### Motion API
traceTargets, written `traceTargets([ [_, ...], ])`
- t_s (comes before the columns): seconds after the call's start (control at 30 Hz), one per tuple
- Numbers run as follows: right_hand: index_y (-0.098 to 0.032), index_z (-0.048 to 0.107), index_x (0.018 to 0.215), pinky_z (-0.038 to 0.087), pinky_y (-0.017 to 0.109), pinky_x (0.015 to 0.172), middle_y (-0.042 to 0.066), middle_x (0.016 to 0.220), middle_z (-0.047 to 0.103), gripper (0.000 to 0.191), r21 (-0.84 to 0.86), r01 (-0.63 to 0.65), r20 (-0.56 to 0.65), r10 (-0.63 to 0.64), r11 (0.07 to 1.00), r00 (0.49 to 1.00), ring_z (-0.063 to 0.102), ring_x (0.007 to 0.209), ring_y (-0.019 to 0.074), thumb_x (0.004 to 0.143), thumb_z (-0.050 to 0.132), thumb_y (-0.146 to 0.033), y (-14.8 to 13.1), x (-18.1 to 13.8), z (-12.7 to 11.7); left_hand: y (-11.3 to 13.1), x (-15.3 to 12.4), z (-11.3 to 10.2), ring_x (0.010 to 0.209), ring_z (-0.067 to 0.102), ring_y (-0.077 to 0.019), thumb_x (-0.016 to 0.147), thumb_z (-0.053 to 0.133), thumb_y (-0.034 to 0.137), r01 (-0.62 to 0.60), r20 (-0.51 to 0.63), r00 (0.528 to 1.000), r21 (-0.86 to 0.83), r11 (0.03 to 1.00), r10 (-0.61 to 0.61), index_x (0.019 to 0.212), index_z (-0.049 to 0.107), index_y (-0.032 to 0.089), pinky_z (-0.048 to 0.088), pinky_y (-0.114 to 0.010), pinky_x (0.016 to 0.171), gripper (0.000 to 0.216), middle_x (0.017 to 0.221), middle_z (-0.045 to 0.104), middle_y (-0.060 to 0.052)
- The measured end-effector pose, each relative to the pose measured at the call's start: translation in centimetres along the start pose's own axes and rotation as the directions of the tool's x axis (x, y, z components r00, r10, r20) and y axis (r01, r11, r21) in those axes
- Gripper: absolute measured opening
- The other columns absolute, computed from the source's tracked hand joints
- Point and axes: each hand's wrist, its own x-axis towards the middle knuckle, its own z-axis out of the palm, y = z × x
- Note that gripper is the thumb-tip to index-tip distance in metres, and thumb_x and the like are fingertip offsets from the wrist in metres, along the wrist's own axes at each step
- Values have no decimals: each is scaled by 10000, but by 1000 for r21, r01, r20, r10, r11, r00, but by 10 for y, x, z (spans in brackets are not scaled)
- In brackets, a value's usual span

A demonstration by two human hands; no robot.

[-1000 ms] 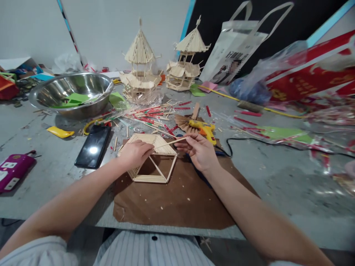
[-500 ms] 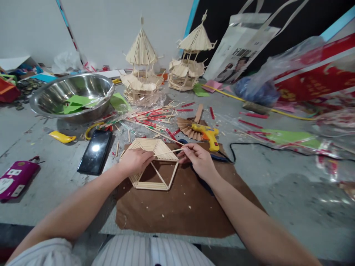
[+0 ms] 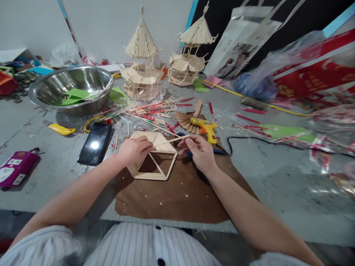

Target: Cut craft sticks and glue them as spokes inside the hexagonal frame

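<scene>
A flat hexagonal frame of thin wooden sticks (image 3: 151,176) lies on a brown paper sheet (image 3: 177,195); its far half is filled with sticks, its near half open. My left hand (image 3: 134,150) rests on the frame's left part, fingers curled, pinching the near end of a thin wooden stick (image 3: 173,139). My right hand (image 3: 199,151) pinches the same stick's far end just right of the frame. The stick lies across the frame's upper right.
A yellow glue gun (image 3: 206,129) and a fan of sticks lie just behind my right hand, its black cord (image 3: 249,139) running right. A phone (image 3: 94,143), steel bowl (image 3: 70,88), loose sticks (image 3: 146,112), two stick pagodas (image 3: 141,62), plastic bags (image 3: 299,70) and a purple power strip (image 3: 15,170) surround.
Both hands keep the stick over the frame with only slight shifts; the view has moved a little.
</scene>
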Motion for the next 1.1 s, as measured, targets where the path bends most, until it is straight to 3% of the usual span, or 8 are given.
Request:
traceTargets([
  [0.17,-302,466,1141,482,251,543,8,872,629,363,-249,301,-27,-317,921,948,568,555,101,781,509,-299,-2,-7,-1,9,10,-8,577,496,-84,800,426,378,282,41,957,-371,885,-288,694,602,155,353,-206,529,303,638,586,-4],
  [0.37,-234,596,1031,446,231,628,44,891,642,301,-702,681,481,-566,210,670,589,761,139,772,477,-136,-1,-15,-1,43,12,-11,457,429,-63,742,478,353,499,360,867,-619,606,-346,627,547,135,340,-195,478,255,494,512,29],
  [0.47,-189,621,949,431,233,600,52,805,641,215,-709,705,552,-610,16,569,570,704,137,767,510,-163,-7,-18,2,59,6,-9,437,423,-64,740,475,379,507,425,860,-659,555,-281,669,553,137,328,-192,457,264,479,502,38],
  [0.6,-173,615,854,440,261,634,63,784,633,144,-680,714,500,-607,167,617,560,720,149,781,492,-187,-11,-21,9,65,-1,-10,439,381,-57,785,400,433,413,319,911,-684,602,-262,637,542,134,299,-195,455,362,476,454,43],
  [0.73,-201,575,779,459,260,567,8,685,591,106,-328,422,139,-398,845,907,543,609,117,784,500,-276,-17,-15,16,59,-3,-13,593,455,-76,779,444,353,325,67,922,-671,667,-381,780,577,136,353,-205,566,255,645,540,13],
  [0.8,-218,561,796,456,246,495,-30,629,566,132,81,159,47,-163,984,986,515,512,93,765,521,-340,-25,-10,19,57,-3,-12,628,472,-78,751,486,290,327,29,900,-704,630,-434,854,571,144,372,-209,590,199,732,567,-3],
  [0.97,-210,576,772,490,227,548,-46,650,620,158,562,-101,105,50,821,993,562,563,79,696,600,-346,-50,-2,20,59,-1,-7,572,466,-52,665,522,155,327,112,813,-900,289,-572,891,520,160,388,-194,525,226,814,542,-1],
  [1.1,-226,570,748,509,260,636,-81,606,619,103,697,-295,271,141,653,952,591,609,81,709,581,-321,-59,-9,27,72,0,-9,695,529,-78,675,557,223,323,302,860,-946,-19,-411,929,548,174,434,-217,603,258,907,545,-12],
])
